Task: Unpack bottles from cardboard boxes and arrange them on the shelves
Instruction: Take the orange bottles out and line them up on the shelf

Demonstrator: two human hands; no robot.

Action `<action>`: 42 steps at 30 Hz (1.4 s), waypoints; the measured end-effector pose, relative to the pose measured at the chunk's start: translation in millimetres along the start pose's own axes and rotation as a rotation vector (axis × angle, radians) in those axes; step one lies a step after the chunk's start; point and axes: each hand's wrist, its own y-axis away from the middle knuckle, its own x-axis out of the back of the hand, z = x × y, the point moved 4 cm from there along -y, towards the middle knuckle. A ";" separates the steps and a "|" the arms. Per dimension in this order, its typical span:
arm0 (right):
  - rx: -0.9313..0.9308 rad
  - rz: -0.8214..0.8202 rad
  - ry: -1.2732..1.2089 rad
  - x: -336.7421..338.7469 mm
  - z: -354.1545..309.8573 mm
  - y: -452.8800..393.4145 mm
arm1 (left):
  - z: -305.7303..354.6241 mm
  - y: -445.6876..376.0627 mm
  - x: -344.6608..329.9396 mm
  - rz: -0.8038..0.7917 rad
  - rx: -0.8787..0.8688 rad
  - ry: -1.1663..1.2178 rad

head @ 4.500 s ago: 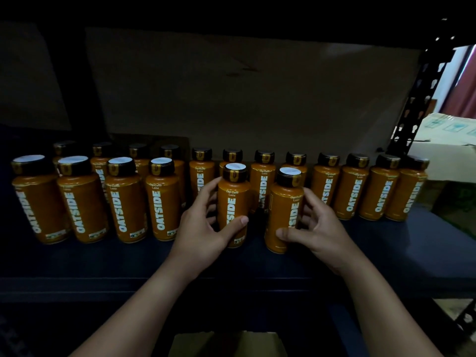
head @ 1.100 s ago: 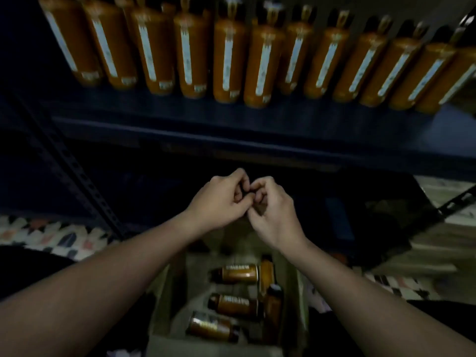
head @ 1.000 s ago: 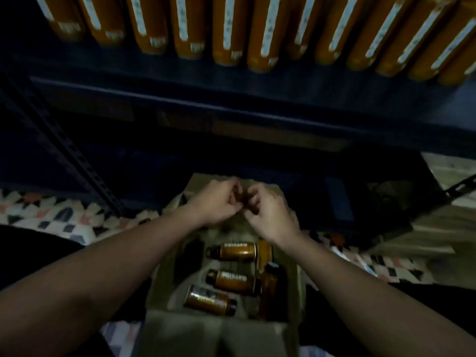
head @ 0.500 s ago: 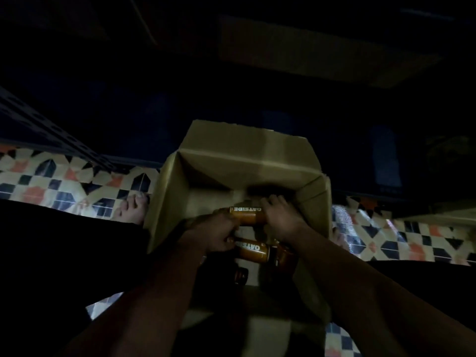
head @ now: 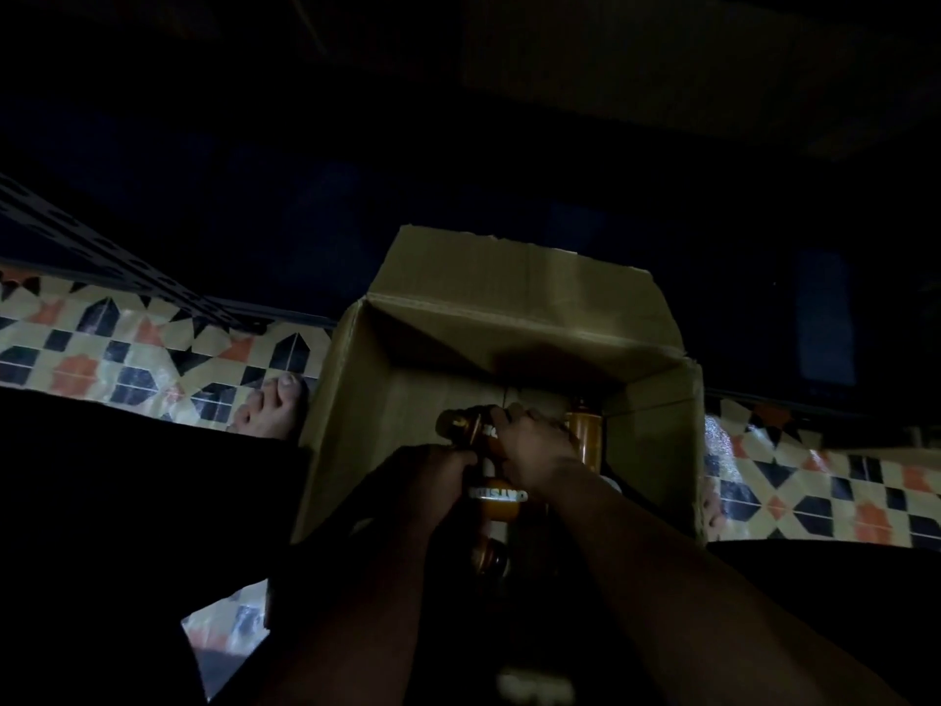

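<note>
Both hands down in the cardboard box (head: 519, 298), lifting bottles.

Our right hand (head: 534, 450) curls round the upper bottle (head: 466, 426), lying crosswise with its cap to the left; our left hand (head: 433, 476) seems closed on the labelled bottle (head: 501, 501) just below, though shadow hides the fingers. The box walls stand close on both sides, so we judge straight up is the clear way out.

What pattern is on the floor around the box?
The floor has geometric tiles in cream, black and orange-red, best seen in the head view.
</note>
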 end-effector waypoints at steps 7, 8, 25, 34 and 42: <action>-0.165 0.066 -0.535 9.6 14.4 10.6 | -14.3 14.8 20.3 0.179 0.220 0.759; -0.182 0.083 -0.621 12.7 15.7 13.0 | -12.5 16.6 24.3 0.206 0.243 0.870; 0.075 0.651 -1.321 151.2 -5.0 140.4 | 109.1 79.9 169.3 0.515 -0.318 0.882; 0.366 0.874 -1.199 274.5 -11.9 256.0 | 201.7 183.5 270.8 0.655 -0.664 0.753; 0.573 1.137 -1.152 368.9 3.8 348.6 | 296.4 257.0 346.8 0.732 -0.885 0.741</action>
